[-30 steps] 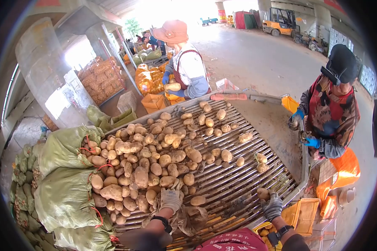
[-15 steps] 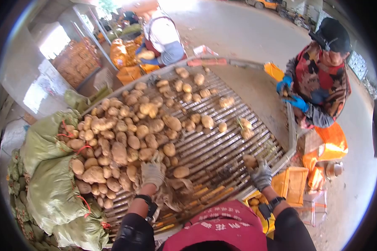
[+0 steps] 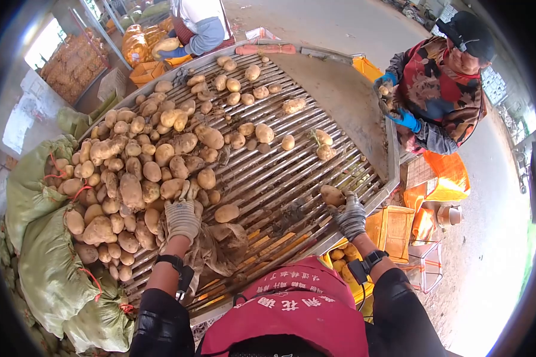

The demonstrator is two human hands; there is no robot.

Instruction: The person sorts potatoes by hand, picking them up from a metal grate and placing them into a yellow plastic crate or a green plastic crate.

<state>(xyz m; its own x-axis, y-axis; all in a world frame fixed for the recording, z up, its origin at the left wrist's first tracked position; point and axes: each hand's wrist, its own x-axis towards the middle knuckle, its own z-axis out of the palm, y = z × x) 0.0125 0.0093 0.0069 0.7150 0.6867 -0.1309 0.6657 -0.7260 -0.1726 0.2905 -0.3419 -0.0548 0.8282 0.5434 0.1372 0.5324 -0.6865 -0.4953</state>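
Observation:
A big heap of potatoes (image 3: 152,171) lies on the left of a slatted metal table (image 3: 280,178). My left hand (image 3: 183,220), in a striped grey glove, rests at the heap's near edge, its fingertips among the potatoes; whether they grip one I cannot tell. Beside it a brown, dirty cloth (image 3: 217,247) drapes over the slats. At the table's right edge my right hand (image 3: 350,219), gloved too, has its fingers round the end of a brown potato (image 3: 332,195). Loose potatoes (image 3: 264,133) are scattered across the far slats.
Green sacks (image 3: 53,268) lean against the table's left side. A yellow crate (image 3: 339,262) with potatoes sits below the near right edge, beside an orange crate (image 3: 390,232). A co-worker (image 3: 443,95) in blue gloves stands at the right; another person (image 3: 202,27) is at the far side.
The camera view has shifted, so the table and heap appear lower-left and larger relative to before. Both hands remain near the same potatoes; the right still has the brown potato.

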